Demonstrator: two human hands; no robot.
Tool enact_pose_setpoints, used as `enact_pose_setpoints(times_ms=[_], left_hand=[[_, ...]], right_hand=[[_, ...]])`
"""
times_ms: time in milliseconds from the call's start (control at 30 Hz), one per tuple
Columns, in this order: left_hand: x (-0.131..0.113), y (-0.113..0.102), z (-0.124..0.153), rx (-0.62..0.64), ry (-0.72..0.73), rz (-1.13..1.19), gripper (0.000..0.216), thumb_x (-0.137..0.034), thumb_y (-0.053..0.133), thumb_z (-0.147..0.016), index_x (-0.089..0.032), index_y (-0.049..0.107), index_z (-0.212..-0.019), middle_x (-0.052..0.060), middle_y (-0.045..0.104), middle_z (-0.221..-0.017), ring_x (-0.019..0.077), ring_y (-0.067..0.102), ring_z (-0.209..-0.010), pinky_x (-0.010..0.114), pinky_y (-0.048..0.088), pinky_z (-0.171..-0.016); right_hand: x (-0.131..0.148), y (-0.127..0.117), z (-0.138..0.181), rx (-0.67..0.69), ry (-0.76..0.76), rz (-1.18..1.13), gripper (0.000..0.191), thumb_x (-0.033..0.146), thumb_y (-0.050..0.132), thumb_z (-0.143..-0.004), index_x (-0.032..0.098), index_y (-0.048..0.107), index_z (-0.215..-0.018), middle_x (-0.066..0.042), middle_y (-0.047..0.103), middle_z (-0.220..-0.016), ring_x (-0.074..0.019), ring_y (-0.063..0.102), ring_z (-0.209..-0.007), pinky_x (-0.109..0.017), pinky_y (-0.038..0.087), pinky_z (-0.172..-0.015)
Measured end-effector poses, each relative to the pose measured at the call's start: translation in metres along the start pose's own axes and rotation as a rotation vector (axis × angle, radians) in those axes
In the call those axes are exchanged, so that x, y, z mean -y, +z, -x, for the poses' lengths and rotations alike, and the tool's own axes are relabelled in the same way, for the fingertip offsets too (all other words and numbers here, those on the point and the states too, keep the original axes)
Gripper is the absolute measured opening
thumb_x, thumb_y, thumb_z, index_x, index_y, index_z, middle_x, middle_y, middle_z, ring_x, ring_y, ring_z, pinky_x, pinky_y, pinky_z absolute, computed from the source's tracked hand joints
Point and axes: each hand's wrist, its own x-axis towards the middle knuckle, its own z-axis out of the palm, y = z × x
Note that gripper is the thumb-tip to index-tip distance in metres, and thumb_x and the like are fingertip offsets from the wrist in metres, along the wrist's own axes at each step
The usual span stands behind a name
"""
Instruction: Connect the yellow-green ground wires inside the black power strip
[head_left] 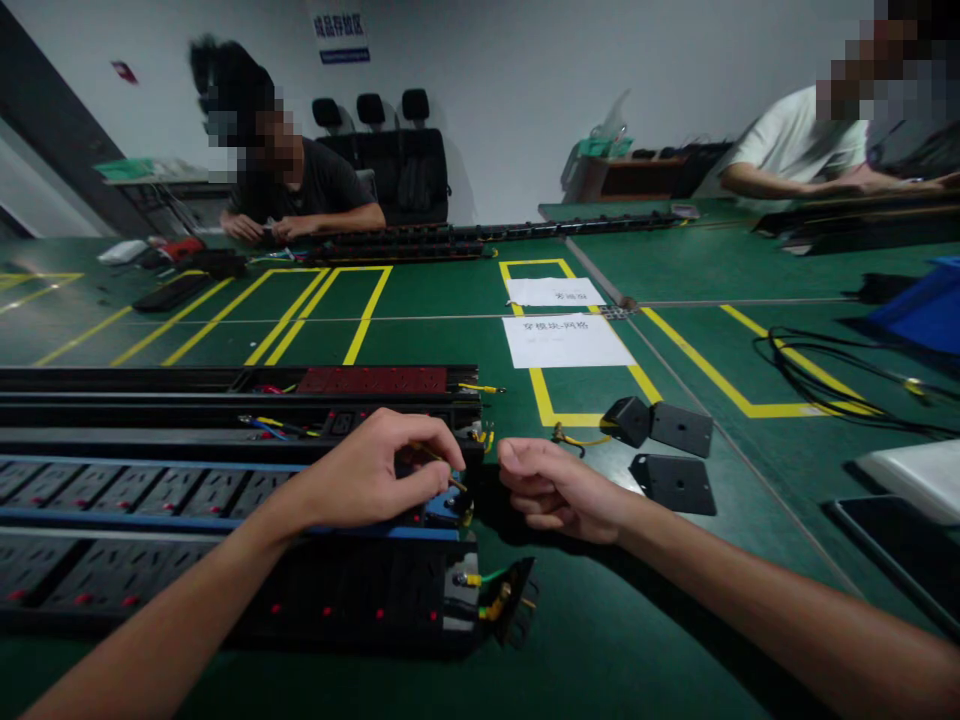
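Observation:
My left hand [382,465] rests on the end of a long black power strip [187,490] with a blue edge, fingers pinched on a thin yellow wire [439,462] at the strip's open end. My right hand [551,488] hovers just right of that end, fingers curled in a loose fist; I cannot see anything in it. A second power strip [300,590] lies nearer me, with yellow and green wires [491,590] sticking out of its end. More strips [225,395] lie behind, one with a dark red socket block [373,379].
Three black end brackets [664,450] lie right of my hands on the green mat. Two white paper labels [566,338] sit inside yellow tape lines. Black cables [832,375], a blue bin [926,305] and a white tray [919,475] are at right. Two other people sit across the table.

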Motion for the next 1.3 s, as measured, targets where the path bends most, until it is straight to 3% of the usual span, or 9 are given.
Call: enact_pose_setpoints(times_ms=[300,567,767,1100,1300], left_hand=[[0.006,-0.004,0.0,-0.141,-0.058,0.222,0.014,-0.024,0.059,-0.094,-0.016,0.071,-0.095,0.0,0.073,-0.076,0.0089,0.067,-0.071,0.017,0.05,-0.067],[0.006,-0.003,0.001,-0.118,-0.084,0.38,0.016,-0.028,0.065,-0.094,-0.016,0.07,-0.103,0.003,0.078,-0.089,0.0115,0.072,-0.084,0.019,0.055,-0.076],[0.004,-0.001,-0.001,-0.094,-0.1,0.445,0.018,-0.031,0.066,-0.094,-0.016,0.071,-0.101,0.002,0.078,-0.086,0.0078,0.068,-0.068,0.016,0.054,-0.063],[0.008,-0.002,-0.002,-0.134,-0.023,0.244,0.013,-0.027,0.072,-0.089,-0.016,0.078,-0.091,0.003,0.078,-0.088,0.0096,0.069,-0.08,0.017,0.052,-0.074],[0.006,-0.005,0.002,-0.123,-0.056,0.347,0.013,-0.025,0.077,-0.084,-0.018,0.079,-0.095,0.003,0.077,-0.087,0.0095,0.067,-0.075,0.017,0.049,-0.067]], right_hand=[[0.005,0.008,0.003,-0.016,0.008,0.014,0.045,0.041,0.081,-0.079,0.023,0.041,-0.075,0.013,0.024,-0.054,-0.0042,0.011,-0.045,-0.018,0.007,-0.038],[0.005,0.01,0.003,-0.01,0.006,0.02,0.049,0.043,0.082,-0.079,0.023,0.037,-0.074,0.013,0.024,-0.053,-0.0039,0.011,-0.044,-0.019,0.006,-0.037],[0.004,0.008,0.002,-0.01,0.007,0.015,0.044,0.04,0.081,-0.08,0.023,0.04,-0.076,0.013,0.025,-0.053,-0.004,0.011,-0.044,-0.017,0.007,-0.037],[0.002,0.006,0.002,-0.005,0.014,-0.001,0.043,0.036,0.08,-0.081,0.023,0.039,-0.076,0.013,0.024,-0.053,-0.0042,0.011,-0.043,-0.017,0.008,-0.036],[0.002,0.005,0.003,-0.002,0.007,0.01,0.042,0.036,0.077,-0.085,0.023,0.039,-0.075,0.013,0.025,-0.054,-0.0045,0.012,-0.044,-0.017,0.009,-0.037]])
